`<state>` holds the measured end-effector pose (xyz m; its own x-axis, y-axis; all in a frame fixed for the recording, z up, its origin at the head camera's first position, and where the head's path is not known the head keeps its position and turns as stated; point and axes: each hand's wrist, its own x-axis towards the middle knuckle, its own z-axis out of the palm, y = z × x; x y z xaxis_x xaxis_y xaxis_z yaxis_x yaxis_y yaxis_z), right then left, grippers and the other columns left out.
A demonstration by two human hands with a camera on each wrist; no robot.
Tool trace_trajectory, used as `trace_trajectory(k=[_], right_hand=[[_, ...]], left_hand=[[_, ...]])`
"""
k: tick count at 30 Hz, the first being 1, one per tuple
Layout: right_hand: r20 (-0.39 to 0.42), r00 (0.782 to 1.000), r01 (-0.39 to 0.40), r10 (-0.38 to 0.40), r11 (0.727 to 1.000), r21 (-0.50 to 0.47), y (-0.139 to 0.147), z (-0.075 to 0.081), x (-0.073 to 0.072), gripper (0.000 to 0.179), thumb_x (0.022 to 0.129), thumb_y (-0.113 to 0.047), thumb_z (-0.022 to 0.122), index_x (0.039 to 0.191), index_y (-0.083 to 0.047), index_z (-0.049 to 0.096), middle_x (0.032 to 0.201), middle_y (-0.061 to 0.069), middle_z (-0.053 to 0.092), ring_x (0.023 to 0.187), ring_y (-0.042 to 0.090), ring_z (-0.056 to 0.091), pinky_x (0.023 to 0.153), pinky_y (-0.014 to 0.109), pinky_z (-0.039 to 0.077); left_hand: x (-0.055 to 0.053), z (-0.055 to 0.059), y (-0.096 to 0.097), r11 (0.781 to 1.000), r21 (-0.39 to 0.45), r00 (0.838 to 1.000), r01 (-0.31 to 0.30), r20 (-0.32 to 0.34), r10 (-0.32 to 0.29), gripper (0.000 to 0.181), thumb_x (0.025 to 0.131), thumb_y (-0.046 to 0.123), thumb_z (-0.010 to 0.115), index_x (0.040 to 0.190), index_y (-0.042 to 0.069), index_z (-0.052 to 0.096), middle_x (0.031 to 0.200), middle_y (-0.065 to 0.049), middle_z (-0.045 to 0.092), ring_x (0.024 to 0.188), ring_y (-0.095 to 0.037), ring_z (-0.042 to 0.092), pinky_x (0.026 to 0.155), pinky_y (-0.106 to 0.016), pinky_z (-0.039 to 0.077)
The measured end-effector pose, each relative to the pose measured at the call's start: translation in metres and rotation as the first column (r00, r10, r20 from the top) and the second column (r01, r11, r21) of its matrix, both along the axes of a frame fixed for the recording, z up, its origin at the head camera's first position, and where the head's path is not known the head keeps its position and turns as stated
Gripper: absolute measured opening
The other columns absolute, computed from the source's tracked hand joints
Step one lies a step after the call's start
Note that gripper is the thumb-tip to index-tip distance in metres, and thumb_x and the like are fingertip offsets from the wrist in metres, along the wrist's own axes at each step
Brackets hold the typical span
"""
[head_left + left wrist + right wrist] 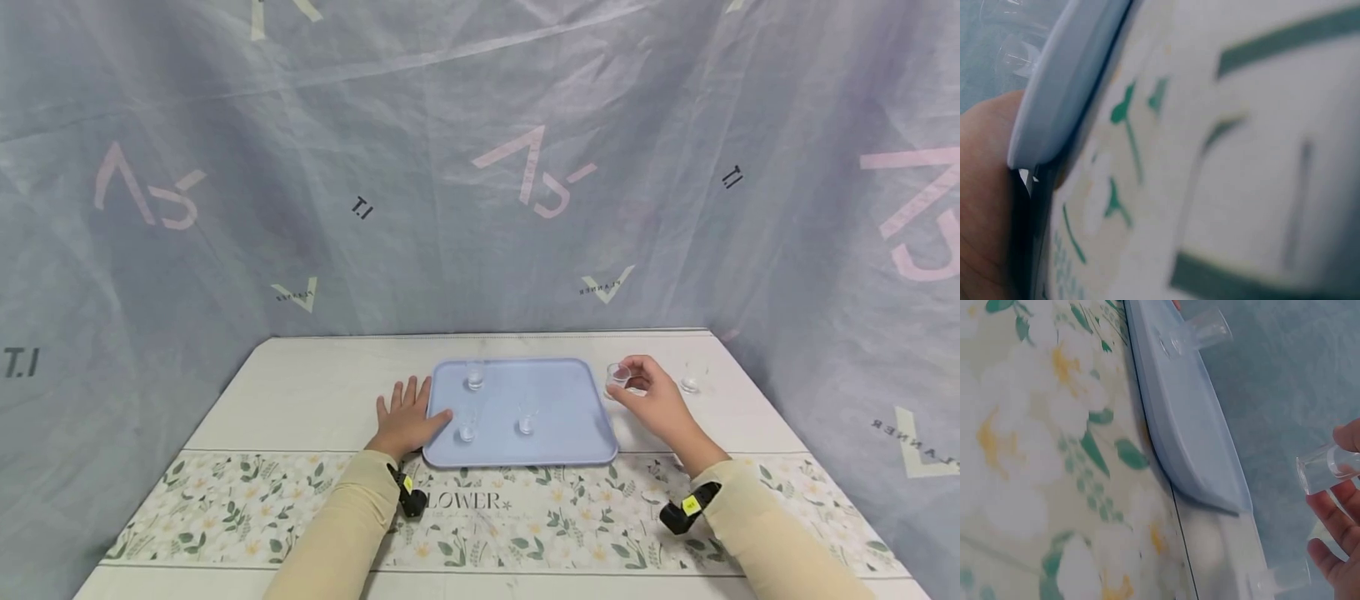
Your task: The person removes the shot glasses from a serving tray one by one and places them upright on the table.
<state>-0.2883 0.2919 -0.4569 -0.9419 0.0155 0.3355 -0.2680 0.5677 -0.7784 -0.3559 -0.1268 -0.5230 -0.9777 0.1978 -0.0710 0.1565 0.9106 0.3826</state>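
Note:
My right hand point(652, 396) pinches a small clear glass point(617, 380) between thumb and fingers, just off the right side of a light blue tray point(562, 417). In the right wrist view the same glass point(1329, 467) shows, its rim facing the tray. Flat beside the tray's left edge lies my left hand point(408, 421), fingers spread and straight, thumb over the rim. Three clear glasses stand on the tray: one at the back left point(476, 377), one at the front left point(467, 427), one near the front middle point(527, 419).
Another clear glass point(691, 379) stands on the table to the right of my right hand. The table cover point(330, 383) is white with a floral band point(247, 508) along the front. A grey-blue curtain point(420, 208) hangs behind and on both sides.

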Motion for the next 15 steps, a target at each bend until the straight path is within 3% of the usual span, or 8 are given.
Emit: trace_trajectory(k=[6,15], right_hand=[[0.02,0.999,0.037,-0.037,0.999,0.002,0.017,0.001,0.005,0.042,0.096,-0.02,0.072,0.127,0.0,0.052,0.118,0.018,0.062,0.102,0.015,0.059,0.08,0.014,0.048],[0.006,0.994,0.112,-0.112,0.994,-0.006,0.042,-0.001,0.012,0.045,0.098,-0.021,0.07,0.129,0.002,0.049,0.12,0.02,0.059,0.093,-0.001,0.055,0.074,0.011,0.047]], left_hand=[[-0.001,-0.002,-0.002,1.0,-0.009,1.0,0.006,-0.001,-0.006,0.091,0.098,0.068,0.041,0.164,0.018,0.004,0.17,-0.013,-0.003,0.154,-0.038,-0.011,0.116,-0.066,-0.01],[0.007,0.008,0.0,1.0,0.015,0.999,0.013,-0.029,-0.013,0.09,0.099,0.067,0.04,0.164,0.013,0.01,0.169,-0.017,0.002,0.154,-0.041,-0.006,0.116,-0.066,-0.01]])
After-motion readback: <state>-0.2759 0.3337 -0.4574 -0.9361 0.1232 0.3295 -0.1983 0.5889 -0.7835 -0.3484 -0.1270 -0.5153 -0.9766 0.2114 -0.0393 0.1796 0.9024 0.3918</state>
